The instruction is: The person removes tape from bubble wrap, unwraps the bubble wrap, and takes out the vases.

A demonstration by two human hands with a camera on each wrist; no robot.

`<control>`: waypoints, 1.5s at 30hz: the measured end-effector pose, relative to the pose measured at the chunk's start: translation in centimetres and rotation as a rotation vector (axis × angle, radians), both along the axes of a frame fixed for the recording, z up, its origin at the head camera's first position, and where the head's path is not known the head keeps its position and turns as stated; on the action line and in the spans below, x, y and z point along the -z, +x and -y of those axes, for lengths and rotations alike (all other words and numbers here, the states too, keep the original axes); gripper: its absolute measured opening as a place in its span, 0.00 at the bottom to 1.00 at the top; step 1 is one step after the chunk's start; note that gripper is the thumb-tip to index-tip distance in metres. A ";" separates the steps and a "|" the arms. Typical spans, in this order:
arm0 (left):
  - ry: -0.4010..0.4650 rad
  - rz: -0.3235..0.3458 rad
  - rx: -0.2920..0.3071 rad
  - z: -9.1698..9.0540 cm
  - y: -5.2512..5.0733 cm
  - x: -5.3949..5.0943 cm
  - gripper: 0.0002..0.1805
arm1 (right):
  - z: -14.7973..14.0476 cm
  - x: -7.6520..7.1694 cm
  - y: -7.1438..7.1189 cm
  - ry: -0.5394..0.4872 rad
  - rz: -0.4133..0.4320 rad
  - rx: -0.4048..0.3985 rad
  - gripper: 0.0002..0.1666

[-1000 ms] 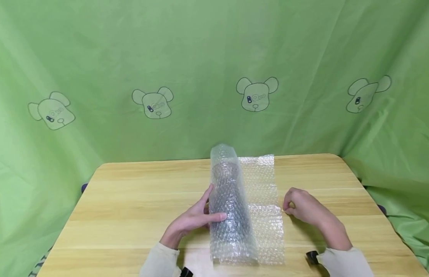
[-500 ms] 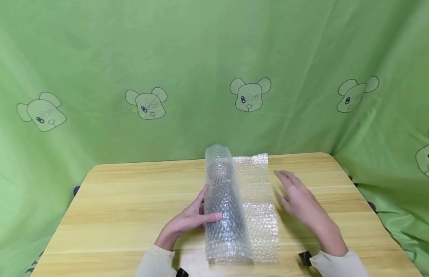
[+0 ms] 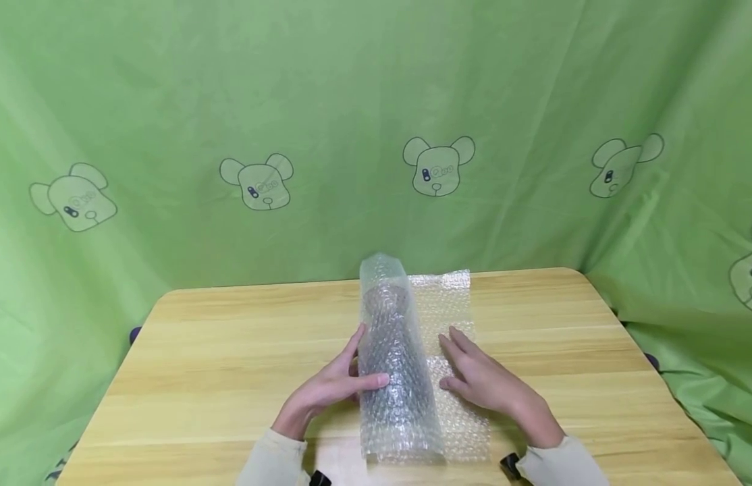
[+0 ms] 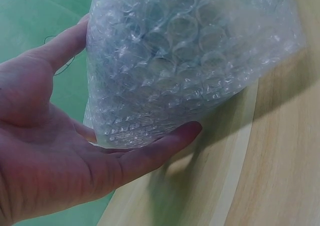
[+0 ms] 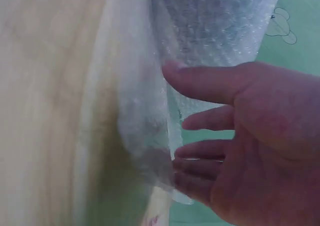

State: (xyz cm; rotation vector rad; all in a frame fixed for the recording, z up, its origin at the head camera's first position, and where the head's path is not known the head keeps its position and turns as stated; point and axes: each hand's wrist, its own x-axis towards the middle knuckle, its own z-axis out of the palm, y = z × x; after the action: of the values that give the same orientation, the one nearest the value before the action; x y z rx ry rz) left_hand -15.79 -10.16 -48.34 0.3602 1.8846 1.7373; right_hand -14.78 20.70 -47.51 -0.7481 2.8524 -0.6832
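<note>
Lower centre: your left hand (image 3: 324,393) grips the bubble-wrapped bundle (image 3: 400,412) | lower right of centre: your right hand (image 3: 488,382) — fingers extended, loose — over the bubble-wrap flap (image 3: 438,304)

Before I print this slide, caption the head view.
Left hand gripping bubble wrap, right hand at its flap.

Clear bubble wrap (image 3: 397,415); wood-grain tabletop (image 3: 230,358); cartoon-printed green cloth (image 3: 345,81).
</note>
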 end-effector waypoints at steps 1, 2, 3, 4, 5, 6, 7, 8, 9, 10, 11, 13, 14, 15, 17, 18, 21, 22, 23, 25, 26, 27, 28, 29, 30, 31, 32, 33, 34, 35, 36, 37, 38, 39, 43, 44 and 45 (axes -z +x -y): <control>-0.008 -0.003 -0.002 0.0 0.0 0.0 0.65 | -0.1 0.1 0.0 0.002 0.017 -0.008 0.47; -0.014 -0.006 -0.002 -0.1 0.0 -0.1 0.65 | -0.3 0.2 0.0 0.004 0.036 -0.014 0.48; -0.013 -0.004 0.000 -0.1 0.0 -0.1 0.65 | -0.5 0.3 0.0 0.003 0.056 -0.022 0.49; -0.009 0.001 0.004 -0.1 0.0 -0.1 0.65 | -0.7 0.4 0.0 0.003 0.076 -0.029 0.50; -0.002 0.008 0.007 -0.1 0.0 -0.1 0.64 | -0.9 0.5 0.0 0.002 0.096 -0.031 0.51; 0.008 0.016 0.010 -0.1 0.0 -0.1 0.64 | -1.0 0.5 0.0 -0.001 0.114 -0.032 0.52; 0.019 0.026 0.012 0.0 0.0 -0.1 0.64 | -1.1 0.6 0.0 -0.006 0.133 -0.032 0.54; 0.028 0.035 0.012 0.0 0.0 -0.1 0.64 | -1.2 0.6 -0.1 -0.012 0.141 -0.039 0.56; 0.034 0.041 0.011 0.1 0.0 -0.1 0.64 | -1.3 0.6 -0.2 -0.018 0.147 -0.046 0.57; 0.032 0.041 0.008 0.2 0.0 -0.1 0.64 | -1.4 0.6 -0.2 -0.021 0.149 -0.054 0.58; 0.028 0.040 0.004 0.3 0.1 -0.1 0.64 | -1.4 0.6 -0.3 -0.026 0.150 -0.060 0.59; 0.013 0.033 -0.002 0.4 0.1 -0.2 0.63 | -1.4 0.6 -0.4 -0.032 0.148 -0.073 0.61; 0.004 0.028 -0.005 0.4 0.2 -0.3 0.64 | -1.4 0.6 -0.4 -0.033 0.145 -0.079 0.61; -0.002 0.025 -0.006 0.4 0.2 -0.3 0.64 | -1.4 0.6 -0.4 -0.034 0.149 -0.080 0.61; -0.005 0.025 -0.007 0.4 0.3 -0.4 0.64 | -1.4 0.5 -0.4 -0.035 0.154 -0.079 0.62; -0.002 0.022 -0.006 0.4 0.3 -0.4 0.64 | -1.4 0.5 -0.4 -0.033 0.158 -0.078 0.62; -0.003 0.021 -0.006 0.4 0.3 -0.6 0.64 | -1.4 0.5 -0.3 -0.033 0.168 -0.074 0.62; -0.004 0.018 -0.008 0.4 0.3 -0.7 0.64 | -1.4 0.5 -0.3 -0.034 0.170 -0.073 0.61; -0.012 0.007 -0.010 0.5 0.3 -0.8 0.64 | -1.4 0.5 -0.3 -0.036 0.172 -0.071 0.61; -0.036 -0.027 -0.023 0.6 0.3 -1.2 0.64 | -1.4 0.5 -0.3 -0.040 0.173 -0.071 0.61; -0.047 -0.043 -0.033 0.7 0.4 -1.4 0.63 | -1.4 0.5 -0.3 -0.042 0.173 -0.070 0.61; -0.070 -0.067 -0.048 0.7 0.5 -1.7 0.63 | -1.4 0.5 -0.3 -0.043 0.173 -0.069 0.61; -0.099 -0.093 -0.063 0.7 0.7 -2.1 0.62 | -1.4 0.5 -0.3 -0.042 0.171 -0.069 0.61; -0.128 -0.124 -0.075 0.7 0.9 -2.5 0.61 | -1.4 0.5 -0.3 -0.042 0.171 -0.069 0.61; -0.152 -0.153 -0.084 0.6 1.2 -2.9 0.60 | -1.5 0.5 -0.3 -0.040 0.169 -0.069 0.61; -0.168 -0.180 -0.090 0.6 1.5 -3.4 0.59 | -1.4 0.5 -0.3 -0.038 0.167 -0.070 0.61; -0.192 -0.217 -0.095 0.4 1.9 -3.9 0.58 | -1.4 0.5 -0.3 -0.037 0.164 -0.071 0.61; -0.223 -0.262 -0.096 0.2 2.3 -4.4 0.56 | -1.3 0.5 -0.3 -0.035 0.162 -0.071 0.61; -0.250 -0.309 -0.098 -0.1 2.8 -4.9 0.55 | -1.2 0.5 -0.3 -0.037 0.160 -0.072 0.61; -0.275 -0.358 -0.100 -0.4 3.3 -5.3 0.54 | -1.2 0.5 -0.3 -0.038 0.160 -0.073 0.61; -0.306 -0.402 -0.103 -0.8 3.8 -5.8 0.53 | -1.1 0.5 -0.3 -0.038 0.160 -0.074 0.61; -0.343 -0.442 -0.104 -1.3 4.4 -6.1 0.53 | -1.1 0.5 -0.3 -0.043 0.163 -0.073 0.61; -0.387 -0.482 -0.105 -1.8 4.9 -6.4 0.53 | -1.0 0.6 -0.3 -0.042 0.162 -0.070 0.61; -0.443 -0.521 -0.103 -2.3 5.5 -6.6 0.53 | -1.0 0.6 -0.3 -0.044 0.163 -0.066 0.61; -0.644 -0.635 -0.087 -5.0 7.0 -6.7 0.54 | -1.0 0.5 -0.1 -0.044 0.166 -0.040 0.61; -0.689 -0.652 -0.085 -5.6 7.2 -6.6 0.54 | -1.0 0.5 -0.1 -0.041 0.161 -0.040 0.61; -0.729 -0.663 -0.086 -6.2 7.4 -6.5 0.55 | -1.0 0.5 -0.1 -0.041 0.160 -0.040 0.60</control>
State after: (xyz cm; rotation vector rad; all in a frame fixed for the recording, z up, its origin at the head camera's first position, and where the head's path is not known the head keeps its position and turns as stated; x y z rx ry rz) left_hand -8.44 -3.92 -41.87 0.6095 2.8683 0.8956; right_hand -14.83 21.72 -47.99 -0.7198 2.6796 -0.7618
